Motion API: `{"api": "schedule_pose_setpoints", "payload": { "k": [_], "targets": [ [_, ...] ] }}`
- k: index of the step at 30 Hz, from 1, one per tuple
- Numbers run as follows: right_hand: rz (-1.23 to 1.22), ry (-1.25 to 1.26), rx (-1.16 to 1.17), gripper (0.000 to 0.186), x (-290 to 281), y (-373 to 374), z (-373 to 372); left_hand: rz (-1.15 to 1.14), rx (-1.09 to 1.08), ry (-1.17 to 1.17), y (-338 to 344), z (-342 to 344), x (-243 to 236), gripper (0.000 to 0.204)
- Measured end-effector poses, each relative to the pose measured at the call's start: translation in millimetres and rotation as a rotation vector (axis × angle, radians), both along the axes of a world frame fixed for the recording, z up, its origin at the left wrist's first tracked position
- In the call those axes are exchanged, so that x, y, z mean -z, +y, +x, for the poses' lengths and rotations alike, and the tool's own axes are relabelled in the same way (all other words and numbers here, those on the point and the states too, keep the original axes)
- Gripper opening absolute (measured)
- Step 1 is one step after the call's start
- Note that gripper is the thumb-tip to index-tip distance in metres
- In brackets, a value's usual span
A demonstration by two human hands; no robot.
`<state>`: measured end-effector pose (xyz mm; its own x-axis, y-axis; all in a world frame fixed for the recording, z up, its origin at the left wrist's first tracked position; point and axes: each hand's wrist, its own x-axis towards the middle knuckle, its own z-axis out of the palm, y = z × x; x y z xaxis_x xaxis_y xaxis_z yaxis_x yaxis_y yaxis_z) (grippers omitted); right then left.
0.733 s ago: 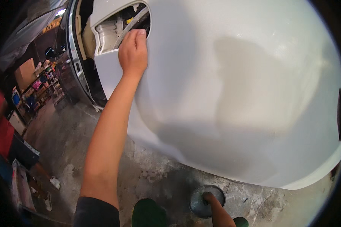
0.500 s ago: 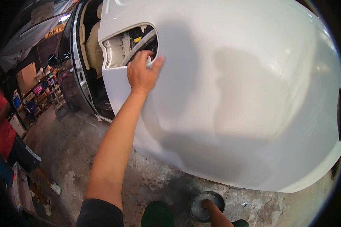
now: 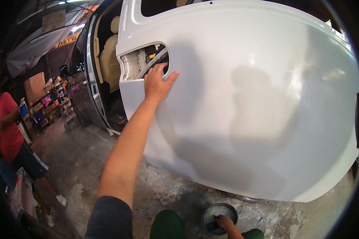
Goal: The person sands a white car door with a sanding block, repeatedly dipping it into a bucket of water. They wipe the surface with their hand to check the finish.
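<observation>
My left hand (image 3: 159, 81) is open, fingers spread and bent, resting on the white body panel (image 3: 255, 99) at the lower edge of its cutout, where metal structure (image 3: 131, 63) and a small yellow part show inside. The panel has patches of grey shadow across it. My right hand (image 3: 222, 221) is low at the bottom of the view, in a dark round basin (image 3: 210, 211) on the floor, its fingers closed on something dark that I cannot make out.
A grey car doorway shows a beige seat (image 3: 108, 59). A person in a red top (image 3: 8, 127) stands at left beside a worn stand (image 3: 20, 191). Cluttered shelves (image 3: 48, 103) stand behind. Stained concrete floor (image 3: 75, 159) runs below the panel.
My left hand has shifted from gripping high at the cutout to resting with spread fingers on its lower edge. The view has tilted, showing more of the panel's top. My right hand stays at the basin.
</observation>
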<state>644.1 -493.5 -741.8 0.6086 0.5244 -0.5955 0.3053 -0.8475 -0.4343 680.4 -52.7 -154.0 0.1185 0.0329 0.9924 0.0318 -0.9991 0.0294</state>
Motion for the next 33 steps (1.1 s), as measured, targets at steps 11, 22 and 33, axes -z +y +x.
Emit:
{"api": "schedule_pose_setpoints", "payload": {
  "k": [11, 22, 33],
  "targets": [
    [0.038, -0.007, 0.053, 0.057, 36, 6, -10, -0.446, 0.06, 0.008, -40, 16, -24, 0.062],
    [-0.22, -0.224, -0.224, 0.047, 84, 25, -4, -0.338, 0.03, 0.097, -29, 24, -22, 0.057],
    [0.287, -0.597, -0.238, 0.044, -294, -66, 7, -0.317, 0.036, -0.006, -9, 39, -5, 0.057]
  ]
}}
